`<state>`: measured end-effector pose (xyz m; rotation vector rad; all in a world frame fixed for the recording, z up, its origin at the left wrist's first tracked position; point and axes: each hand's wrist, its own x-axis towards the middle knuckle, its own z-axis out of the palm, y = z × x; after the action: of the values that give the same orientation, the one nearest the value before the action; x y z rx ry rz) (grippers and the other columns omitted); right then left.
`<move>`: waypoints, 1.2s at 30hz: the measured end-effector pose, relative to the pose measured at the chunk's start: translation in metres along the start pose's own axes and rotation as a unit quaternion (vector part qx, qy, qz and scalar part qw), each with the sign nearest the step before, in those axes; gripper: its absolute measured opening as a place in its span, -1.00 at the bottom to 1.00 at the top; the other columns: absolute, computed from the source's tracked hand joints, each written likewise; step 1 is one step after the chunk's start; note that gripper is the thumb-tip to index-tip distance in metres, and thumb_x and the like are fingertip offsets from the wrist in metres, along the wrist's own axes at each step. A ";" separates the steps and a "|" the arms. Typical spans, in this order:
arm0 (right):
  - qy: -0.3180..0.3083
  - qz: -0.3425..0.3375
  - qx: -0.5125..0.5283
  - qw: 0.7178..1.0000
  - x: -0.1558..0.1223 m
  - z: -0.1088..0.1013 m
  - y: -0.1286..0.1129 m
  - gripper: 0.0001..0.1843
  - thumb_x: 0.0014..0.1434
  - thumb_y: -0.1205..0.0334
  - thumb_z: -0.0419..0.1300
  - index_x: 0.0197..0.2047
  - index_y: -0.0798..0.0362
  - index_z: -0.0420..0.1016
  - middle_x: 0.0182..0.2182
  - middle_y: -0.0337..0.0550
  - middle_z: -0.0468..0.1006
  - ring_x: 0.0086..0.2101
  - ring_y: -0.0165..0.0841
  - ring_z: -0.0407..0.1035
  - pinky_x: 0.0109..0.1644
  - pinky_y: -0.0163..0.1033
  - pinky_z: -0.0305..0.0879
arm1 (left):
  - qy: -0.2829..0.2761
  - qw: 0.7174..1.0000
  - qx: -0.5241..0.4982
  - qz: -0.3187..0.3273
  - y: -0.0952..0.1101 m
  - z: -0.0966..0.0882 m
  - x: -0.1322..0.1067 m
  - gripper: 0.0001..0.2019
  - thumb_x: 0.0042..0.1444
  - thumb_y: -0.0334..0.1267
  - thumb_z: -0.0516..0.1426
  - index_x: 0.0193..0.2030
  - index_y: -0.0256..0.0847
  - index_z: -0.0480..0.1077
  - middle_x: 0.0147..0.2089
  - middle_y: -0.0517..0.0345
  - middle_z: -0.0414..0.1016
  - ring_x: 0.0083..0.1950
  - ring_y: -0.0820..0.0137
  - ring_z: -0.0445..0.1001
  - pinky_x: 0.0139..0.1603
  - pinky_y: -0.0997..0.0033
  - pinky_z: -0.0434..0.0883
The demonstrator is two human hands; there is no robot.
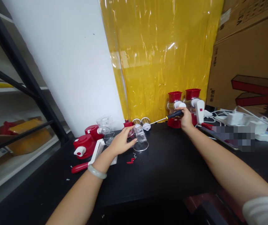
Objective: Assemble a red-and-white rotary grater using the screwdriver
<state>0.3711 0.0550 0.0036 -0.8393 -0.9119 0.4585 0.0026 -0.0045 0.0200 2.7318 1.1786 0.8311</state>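
Note:
My left hand (122, 141) has its thumb and fingers closed around a clear plastic grater body (140, 135), whose round rim faces down near the black table (162, 175). In my right hand (187, 119) is a screwdriver (175, 114) with a black and yellow handle. Its metal shaft slants left, and the tip reaches the top of the clear body; exact contact there is too small to tell. Just behind stand two metal grating drums (145, 123) with white ends. Small screws (134, 155) and little red plastic pieces (130, 161) lie in front of the body.
Red grater bases (85, 144), another clear body (104, 122) and a white crank with a red grip (79, 168) lie left. Assembled red-topped graters (175, 97) stand right, near a phone (225, 137), white chargers and cables (238, 118). A yellow plastic-wrapped panel (162, 62) rises behind.

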 end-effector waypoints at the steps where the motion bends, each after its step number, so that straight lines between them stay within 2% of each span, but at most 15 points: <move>1: 0.008 -0.002 0.008 1.000 0.000 0.000 0.000 -0.66 0.05 -0.05 0.06 -0.35 0.04 0.46 -0.41 -0.19 0.49 -0.47 -0.38 0.41 -0.55 -0.33 0.31 | 0.000 1.000 0.001 -0.001 0.000 0.000 0.000 -0.37 0.25 -0.05 0.15 0.42 -0.04 0.09 0.38 -0.02 0.27 0.31 0.09 0.37 0.26 0.04 0.38; 3: 0.031 0.010 0.022 0.999 -0.001 0.001 -0.001 -0.70 0.00 -0.01 0.10 -0.36 0.04 0.48 -0.42 -0.20 0.48 -0.47 -0.38 0.40 -0.57 -0.33 0.30 | 0.001 1.000 0.001 0.002 0.001 0.000 0.000 -0.36 0.25 -0.05 0.15 0.42 -0.05 0.09 0.38 -0.03 0.28 0.31 0.09 0.37 0.26 0.04 0.38; 6: 0.031 0.023 0.010 0.999 -0.003 0.003 -0.003 -0.72 -0.02 0.01 0.15 -0.33 0.03 0.48 -0.47 -0.26 0.43 -0.58 -0.43 0.32 -0.65 -0.34 0.21 | 0.001 1.000 0.002 0.008 0.001 -0.001 0.000 -0.36 0.25 -0.05 0.14 0.42 -0.07 0.09 0.38 -0.05 0.28 0.31 0.09 0.36 0.26 0.03 0.37; 11: 0.041 0.028 -0.043 0.998 -0.003 0.003 -0.002 -0.67 0.04 -0.10 0.22 -0.35 0.01 0.41 -0.63 -0.37 0.34 -0.71 -0.47 0.16 -0.70 -0.35 0.01 | -0.001 1.000 0.002 0.001 0.001 -0.001 0.001 -0.36 0.24 -0.07 0.15 0.42 -0.05 0.09 0.38 -0.04 0.28 0.31 0.09 0.36 0.26 0.03 0.38; 14: 0.044 0.020 -0.066 0.997 -0.003 0.003 -0.001 -0.63 0.07 -0.17 0.20 -0.38 -0.01 0.36 -0.70 -0.39 0.26 -0.71 -0.46 0.14 -0.67 -0.34 0.01 | -0.002 1.000 0.001 0.002 0.001 -0.001 0.001 -0.37 0.24 -0.08 0.15 0.41 -0.04 0.09 0.38 -0.03 0.27 0.32 0.09 0.36 0.27 0.03 0.37; 17: 0.041 0.029 -0.059 0.997 -0.004 0.003 -0.002 -0.60 0.11 -0.20 0.12 -0.37 -0.01 0.36 -0.67 -0.35 0.31 -0.71 -0.44 0.18 -0.67 -0.32 0.07 | -0.001 1.000 0.002 0.002 0.001 -0.001 0.001 -0.37 0.24 -0.07 0.15 0.41 -0.04 0.09 0.38 -0.04 0.27 0.32 0.09 0.36 0.27 0.03 0.37; 20: 0.026 0.048 -0.022 0.998 -0.004 0.004 -0.004 -0.63 0.11 -0.14 0.07 -0.31 0.01 0.41 -0.59 -0.30 0.40 -0.70 -0.43 0.23 -0.66 -0.29 0.16 | 0.002 1.000 0.005 0.006 -0.001 0.000 0.001 -0.36 0.25 -0.05 0.14 0.42 -0.04 0.08 0.37 -0.05 0.28 0.31 0.08 0.37 0.25 0.02 0.38; 25: 0.022 0.046 0.008 0.999 -0.004 0.005 -0.006 -0.71 -0.01 0.02 0.10 -0.31 0.03 0.45 -0.54 -0.27 0.43 -0.65 -0.43 0.30 -0.63 -0.29 0.23 | 0.002 1.000 0.007 0.010 -0.002 0.001 0.000 -0.37 0.26 -0.04 0.13 0.42 -0.04 0.07 0.37 -0.04 0.27 0.30 0.08 0.38 0.25 0.02 0.38; 30: 0.026 0.035 -0.010 0.999 -0.004 0.005 -0.007 -0.75 -0.02 0.01 0.16 -0.34 0.01 0.42 -0.60 -0.32 0.40 -0.71 -0.45 0.22 -0.71 -0.33 0.08 | 0.002 1.000 0.006 0.010 -0.001 0.000 0.000 -0.36 0.26 -0.04 0.14 0.43 -0.05 0.07 0.38 -0.04 0.27 0.32 0.09 0.36 0.27 0.03 0.36; 36: 0.040 0.030 -0.058 0.997 -0.005 0.005 -0.006 -0.61 0.01 -0.18 0.25 -0.39 -0.01 0.37 -0.70 -0.40 0.28 -0.74 -0.47 0.13 -0.72 -0.34 -0.03 | 0.003 1.000 0.004 0.011 -0.001 0.000 0.000 -0.37 0.26 -0.04 0.13 0.43 -0.07 0.08 0.38 -0.05 0.27 0.31 0.07 0.36 0.28 0.02 0.36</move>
<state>0.3646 0.0502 0.0074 -0.9863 -0.8465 0.4247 0.0024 -0.0037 0.0195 2.7556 1.1582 0.8395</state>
